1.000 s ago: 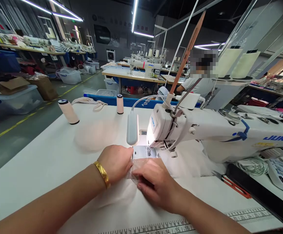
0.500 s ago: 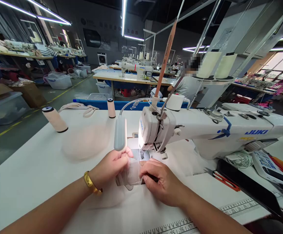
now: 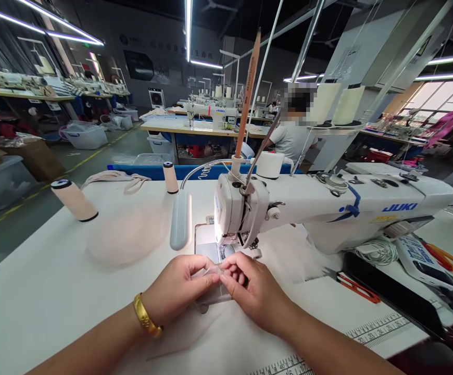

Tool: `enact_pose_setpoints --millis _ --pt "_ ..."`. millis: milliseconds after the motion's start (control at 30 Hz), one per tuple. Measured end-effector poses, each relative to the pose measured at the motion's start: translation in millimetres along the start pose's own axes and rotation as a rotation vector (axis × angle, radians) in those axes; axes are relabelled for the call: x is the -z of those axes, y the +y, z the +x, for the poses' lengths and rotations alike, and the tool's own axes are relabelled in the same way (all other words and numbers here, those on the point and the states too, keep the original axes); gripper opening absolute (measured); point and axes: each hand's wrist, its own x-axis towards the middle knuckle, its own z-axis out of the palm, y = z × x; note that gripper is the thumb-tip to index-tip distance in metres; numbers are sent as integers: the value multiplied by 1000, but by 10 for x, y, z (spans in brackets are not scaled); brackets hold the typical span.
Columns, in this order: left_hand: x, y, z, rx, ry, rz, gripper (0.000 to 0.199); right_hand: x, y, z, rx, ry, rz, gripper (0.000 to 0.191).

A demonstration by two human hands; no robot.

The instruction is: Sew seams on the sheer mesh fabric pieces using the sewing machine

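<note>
In front of the white sewing machine (image 3: pixel 246 208), my two hands meet fingertip to fingertip on a sheer, pale fabric (image 3: pixel 205 272). My left hand (image 3: pixel 187 281), below a gold bracelet on the wrist, pinches the fabric between thumb and forefinger. My right hand (image 3: pixel 252 284) pinches it from the other side, fingers curled. The fabric hangs over the near part of the machine bed and lies toward me on the table. Just beyond my fingers are the lit presser foot and the metal needle plate (image 3: pixel 206 250).
A grey lamp (image 3: pixel 180 221) stands left of the machine head. Two peach thread cones (image 3: pixel 76 200) and a round sheer piece (image 3: pixel 127 237) lie farther left. On the right are orange snips (image 3: pixel 359 287), a black phone-like slab (image 3: pixel 394 291) and a ruler (image 3: pixel 382 328). A person (image 3: pixel 292 138) sits beyond.
My hands have come together; the left moved right and down from beside the lamp. The fabric stretched between them is now gathered at the fingertips. The view has shifted slightly.
</note>
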Motion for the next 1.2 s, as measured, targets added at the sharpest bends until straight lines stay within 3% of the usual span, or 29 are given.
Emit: enact_pose_setpoints --millis 333,600,767,1000,1200 --pt "-83 -61 4 -106 42 119 43 -46 40 -5 122 99 -115 11" --pt "-147 -37 -17 -227 181 98 21 -65 55 11 200 168 -190 14" --pt "-178 -21 -10 -41 95 -179 22 -57 40 11 187 160 -191 17" --pt "-169 -14 -2 -14 116 -130 31 -61 53 27 179 158 -207 15" --pt "-138 9 1 0 68 -94 23 -63 61 23 173 156 -209 15"
